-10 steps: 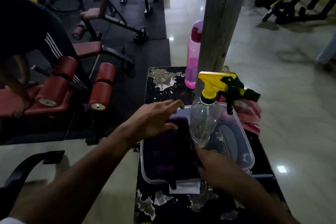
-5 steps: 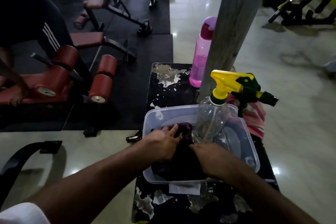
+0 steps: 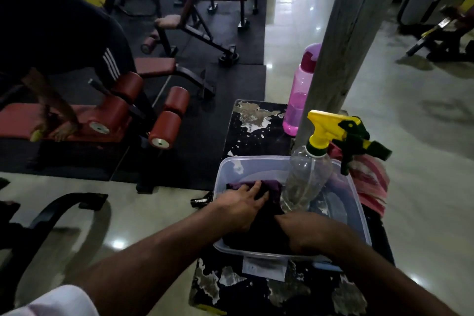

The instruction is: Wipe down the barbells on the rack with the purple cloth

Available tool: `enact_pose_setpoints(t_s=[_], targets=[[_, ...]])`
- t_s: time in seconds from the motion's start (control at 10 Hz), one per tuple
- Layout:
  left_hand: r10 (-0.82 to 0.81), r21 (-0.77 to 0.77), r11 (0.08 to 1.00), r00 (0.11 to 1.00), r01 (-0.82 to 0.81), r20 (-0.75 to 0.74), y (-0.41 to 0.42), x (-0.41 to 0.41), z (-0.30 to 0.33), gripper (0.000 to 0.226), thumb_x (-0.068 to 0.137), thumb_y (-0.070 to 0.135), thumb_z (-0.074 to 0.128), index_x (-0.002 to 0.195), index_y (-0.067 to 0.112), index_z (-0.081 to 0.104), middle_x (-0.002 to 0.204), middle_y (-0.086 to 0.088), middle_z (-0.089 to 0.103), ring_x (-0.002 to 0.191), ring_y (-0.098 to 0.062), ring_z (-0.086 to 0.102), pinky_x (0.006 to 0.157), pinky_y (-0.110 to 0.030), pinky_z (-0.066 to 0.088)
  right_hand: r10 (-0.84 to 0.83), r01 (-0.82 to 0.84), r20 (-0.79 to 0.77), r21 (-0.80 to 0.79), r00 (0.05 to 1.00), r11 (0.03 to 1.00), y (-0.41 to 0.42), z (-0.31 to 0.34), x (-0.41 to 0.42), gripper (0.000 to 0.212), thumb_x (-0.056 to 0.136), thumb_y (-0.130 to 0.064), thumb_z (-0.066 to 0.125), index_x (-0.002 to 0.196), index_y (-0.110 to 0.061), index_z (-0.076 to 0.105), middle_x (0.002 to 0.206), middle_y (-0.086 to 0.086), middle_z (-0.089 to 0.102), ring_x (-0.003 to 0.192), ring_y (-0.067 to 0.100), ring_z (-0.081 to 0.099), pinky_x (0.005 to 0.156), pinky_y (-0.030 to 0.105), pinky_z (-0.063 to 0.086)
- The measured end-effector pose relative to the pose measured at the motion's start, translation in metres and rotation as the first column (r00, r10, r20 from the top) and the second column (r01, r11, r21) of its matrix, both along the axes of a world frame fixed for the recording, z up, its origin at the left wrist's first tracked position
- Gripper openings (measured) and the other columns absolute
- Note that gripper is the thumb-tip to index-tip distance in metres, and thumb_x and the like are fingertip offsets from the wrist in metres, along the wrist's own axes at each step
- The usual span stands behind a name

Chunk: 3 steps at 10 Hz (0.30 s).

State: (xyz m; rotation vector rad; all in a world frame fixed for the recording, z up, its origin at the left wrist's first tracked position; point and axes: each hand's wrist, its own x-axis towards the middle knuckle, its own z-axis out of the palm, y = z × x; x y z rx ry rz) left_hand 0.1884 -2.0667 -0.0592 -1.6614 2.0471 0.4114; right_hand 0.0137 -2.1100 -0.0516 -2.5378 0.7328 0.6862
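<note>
My left hand (image 3: pixel 242 204) lies on the purple cloth (image 3: pixel 266 188) with fingers spread nearly straight, pressing it down. My right hand (image 3: pixel 305 229) is on the cloth's near part; I cannot tell whether its fingers are curled round it. The cloth sits inside the clear plastic tub (image 3: pixel 230 167) around both hands. Just right of my left fingertips a spray bottle (image 3: pixel 307 177) stands in the tub. Beyond it stands a pink water bottle (image 3: pixel 298 100), beside a post (image 3: pixel 343 33).
</note>
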Motion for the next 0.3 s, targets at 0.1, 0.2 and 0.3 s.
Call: enact_pose_setpoints(t_s=[0.1,0.2,0.3], targets=[[0.071,-0.260,0.959,0.986,-0.109,-0.151,0.022,0.006,0.039,0.081,0.092,0.049,0.060,0.157,0.036,0.013,0.164,0.003,0.021,0.141,-0.024,0.036,0.110,-0.041,0.040,-0.050,0.039,0.254,0.046,0.966,0.998,0.012,0.033,-0.005,0.033,0.092,-0.026,0.060,0.123,-0.018,0.051,0.122,0.003,0.061,0.108,0.023,0.059,0.090,0.034,0.049],[0.180,-0.421,0.852,0.929,-0.312,-0.323,0.053,0.016,0.068,0.074,0.091,0.057,0.058,0.154,0.039,0.023,0.159,0.013,0.029,0.139,-0.013,0.036,0.112,-0.030,0.034,-0.090,0.071,0.418,0.060,0.904,0.996,0.022,0.055,-0.004,0.025,0.090,-0.029,0.062,0.111,-0.025,0.050,0.110,-0.006,0.057,0.098,0.015,0.057,0.079,0.030,0.048],[0.349,-0.422,0.607,0.702,-0.674,-0.620,0.116,0.032,0.080,0.067,0.088,0.058,0.062,0.148,0.041,0.036,0.147,0.023,0.036,0.128,0.004,0.037,0.102,-0.025,0.038,-0.082,0.084,0.563,0.023,0.822,0.996,0.038,0.068,0.001,0.033,0.094,-0.047,0.059,0.123,-0.031,0.053,0.119,-0.015,0.052,0.107,0.009,0.052,0.086,0.030,0.049]])
